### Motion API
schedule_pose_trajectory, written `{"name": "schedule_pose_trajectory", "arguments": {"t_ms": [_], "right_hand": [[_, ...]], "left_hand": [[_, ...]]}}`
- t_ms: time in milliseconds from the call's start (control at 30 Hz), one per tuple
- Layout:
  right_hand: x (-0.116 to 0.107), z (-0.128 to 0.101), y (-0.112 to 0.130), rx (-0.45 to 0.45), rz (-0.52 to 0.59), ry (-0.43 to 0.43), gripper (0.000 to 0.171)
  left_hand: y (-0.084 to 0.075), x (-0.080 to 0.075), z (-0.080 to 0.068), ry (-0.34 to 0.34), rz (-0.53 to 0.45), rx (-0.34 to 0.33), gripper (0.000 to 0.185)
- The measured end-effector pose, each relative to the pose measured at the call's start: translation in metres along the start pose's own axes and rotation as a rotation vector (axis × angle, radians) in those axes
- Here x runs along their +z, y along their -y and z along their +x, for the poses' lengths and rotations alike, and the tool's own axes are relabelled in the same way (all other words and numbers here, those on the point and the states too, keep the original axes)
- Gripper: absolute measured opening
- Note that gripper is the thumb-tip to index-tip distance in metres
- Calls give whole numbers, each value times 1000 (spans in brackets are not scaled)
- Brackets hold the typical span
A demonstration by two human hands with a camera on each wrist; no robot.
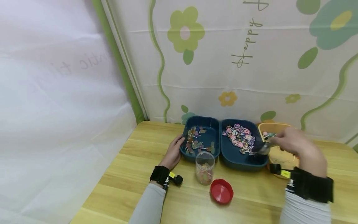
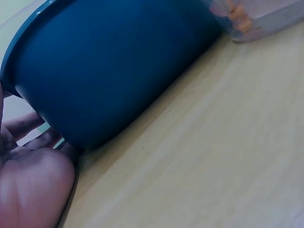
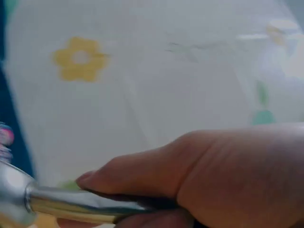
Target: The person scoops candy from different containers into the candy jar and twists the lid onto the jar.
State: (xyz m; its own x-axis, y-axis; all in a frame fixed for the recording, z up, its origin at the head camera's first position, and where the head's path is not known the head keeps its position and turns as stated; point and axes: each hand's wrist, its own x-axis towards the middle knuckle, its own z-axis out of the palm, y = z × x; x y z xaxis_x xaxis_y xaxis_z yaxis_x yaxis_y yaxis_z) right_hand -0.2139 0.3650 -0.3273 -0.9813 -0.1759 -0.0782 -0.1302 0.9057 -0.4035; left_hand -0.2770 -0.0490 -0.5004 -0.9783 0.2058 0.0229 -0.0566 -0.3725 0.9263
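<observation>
A metal scoop (image 3: 80, 202) with a shiny handle is gripped in my right hand (image 1: 291, 141). Its blurred bowl (image 1: 263, 149) hangs at the right side of the right blue bin (image 1: 243, 163), beside a heap of swirled lollipop charms (image 1: 237, 135). My left hand (image 1: 174, 152) rests at the front left corner of the left blue bin (image 1: 199, 118), its fingers (image 2: 23, 127) extended along the outer wall. Small popsicle-shaped charms (image 1: 195, 144) lie scattered in that bin. In front stands a clear jar (image 1: 205, 169), uncapped, with charms in its lower part.
A red lid (image 1: 221, 192) lies upturned at the jar's right. The yellow bin (image 1: 282, 157), partly covered by my right hand, adjoins the right blue bin and holds a few charms. A printed curtain (image 1: 204, 77) hangs behind the wooden table (image 1: 117, 183).
</observation>
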Motion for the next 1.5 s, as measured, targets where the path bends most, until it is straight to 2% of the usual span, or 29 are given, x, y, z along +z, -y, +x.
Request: {"name": "schedule_pose_trajectory", "arguments": {"t_ms": [133,300,400,633,800,1000,1200,1500], "right_hand": [[25,30,8,-1,18,-8,49],[62,62,8,10,74,83,50],[73,71,7,15,83,126,48],[68,67,6,-61,87,119,46],[61,61,0,-92,129,174,44],[53,53,-15,-137,195,252,42],[52,51,-33,-186,243,249,44],[50,41,-57,-230,480,296,41]], "left_hand": [[0,-1,0,9,-1,2,50],[0,0,-1,14,-4,-1,50],[1,0,-1,15,2,-3,51],[-2,2,-1,9,11,3,51],[-2,1,-2,9,13,-1,51],[0,0,0,2,12,-1,51],[0,1,0,-2,20,0,51],[-1,1,-1,-9,33,-3,51]]}}
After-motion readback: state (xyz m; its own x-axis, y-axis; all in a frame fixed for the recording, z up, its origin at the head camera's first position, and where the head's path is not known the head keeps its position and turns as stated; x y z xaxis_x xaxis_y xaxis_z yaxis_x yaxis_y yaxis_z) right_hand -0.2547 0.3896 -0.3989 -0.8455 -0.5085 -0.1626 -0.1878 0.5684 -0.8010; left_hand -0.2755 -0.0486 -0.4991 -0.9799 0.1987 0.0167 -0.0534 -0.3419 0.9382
